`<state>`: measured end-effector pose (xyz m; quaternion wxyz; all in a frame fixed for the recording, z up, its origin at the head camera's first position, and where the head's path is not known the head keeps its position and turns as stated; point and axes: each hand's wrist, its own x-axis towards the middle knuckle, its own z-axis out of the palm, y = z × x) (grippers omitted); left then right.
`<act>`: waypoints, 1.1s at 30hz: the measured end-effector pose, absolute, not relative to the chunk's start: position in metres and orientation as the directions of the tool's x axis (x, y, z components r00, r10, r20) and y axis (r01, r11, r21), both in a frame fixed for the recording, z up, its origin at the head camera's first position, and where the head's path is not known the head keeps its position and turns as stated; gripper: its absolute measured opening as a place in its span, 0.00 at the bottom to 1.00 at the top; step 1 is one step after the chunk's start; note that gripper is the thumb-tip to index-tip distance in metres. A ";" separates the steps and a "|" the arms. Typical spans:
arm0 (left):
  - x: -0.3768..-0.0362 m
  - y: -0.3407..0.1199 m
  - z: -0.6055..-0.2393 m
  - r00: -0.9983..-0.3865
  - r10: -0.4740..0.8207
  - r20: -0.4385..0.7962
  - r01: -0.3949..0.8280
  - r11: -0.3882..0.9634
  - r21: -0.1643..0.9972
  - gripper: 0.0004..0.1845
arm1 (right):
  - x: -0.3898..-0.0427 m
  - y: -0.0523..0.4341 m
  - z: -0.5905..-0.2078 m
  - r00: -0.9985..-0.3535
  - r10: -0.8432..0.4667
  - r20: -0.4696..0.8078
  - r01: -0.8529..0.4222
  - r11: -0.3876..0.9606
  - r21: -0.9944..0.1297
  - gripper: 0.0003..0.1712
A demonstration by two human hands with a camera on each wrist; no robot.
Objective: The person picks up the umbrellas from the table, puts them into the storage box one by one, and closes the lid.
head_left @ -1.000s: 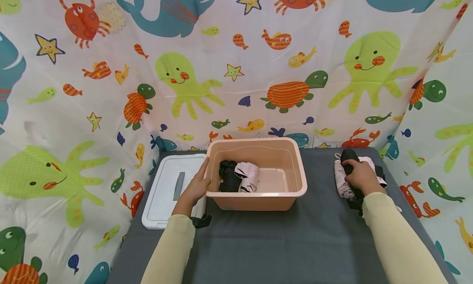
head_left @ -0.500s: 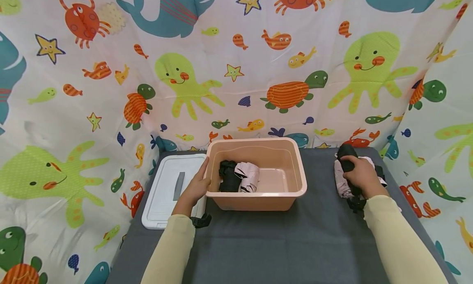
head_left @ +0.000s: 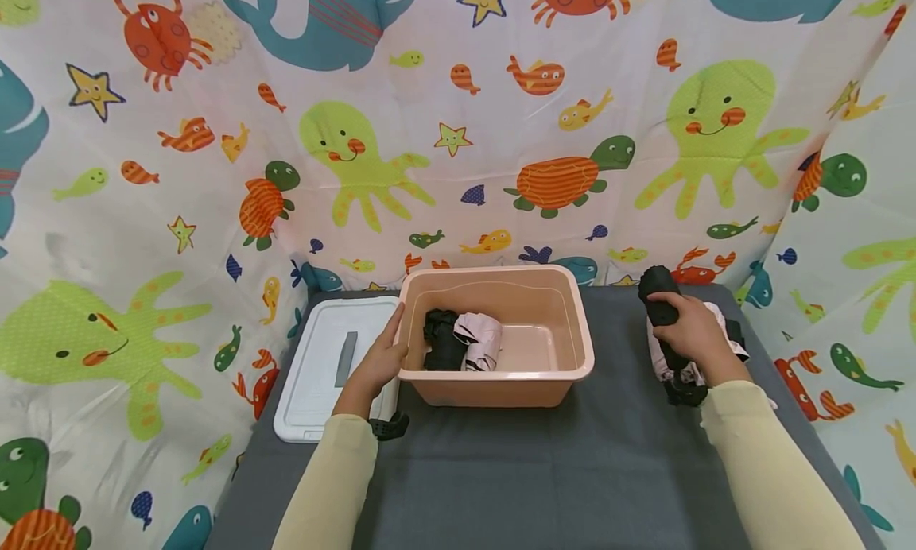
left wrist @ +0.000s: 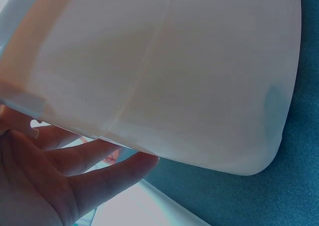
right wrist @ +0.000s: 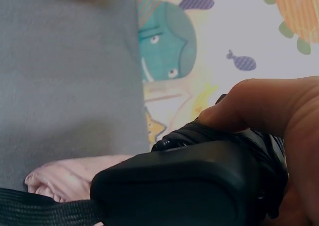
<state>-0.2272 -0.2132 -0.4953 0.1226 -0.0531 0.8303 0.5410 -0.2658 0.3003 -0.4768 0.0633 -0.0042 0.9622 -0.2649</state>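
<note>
Left of the frame's centre, I have the left hand (head_left: pixel 381 362) straight-fingered against the peach bin (head_left: pixel 494 392), apparently steadying it; at right, my right hand (head_left: pixel 697 335) curls firmly round a black umbrella (head_left: pixel 657 286), seemingly for secure carrying.

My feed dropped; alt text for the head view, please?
The right hand grips a folded black umbrella over pink fabric; the left hand rests against a peach plastic bin. Inside are a black bundle and a pink bundle; a white lid lies left.
</note>
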 end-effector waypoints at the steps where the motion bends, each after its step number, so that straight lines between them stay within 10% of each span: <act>1: -0.227 -0.213 -0.495 -0.965 0.045 -0.259 -0.219 0.408 0.886 0.43 | -0.265 0.298 -0.475 -0.991 -0.041 -0.125 0.030 0.856 -0.517 0.36; 33: -0.229 -0.214 -0.496 -0.960 0.035 -0.278 -0.242 0.400 0.884 0.42 | -0.253 0.240 -0.417 -0.991 -0.124 -0.056 -0.065 0.793 -0.606 0.35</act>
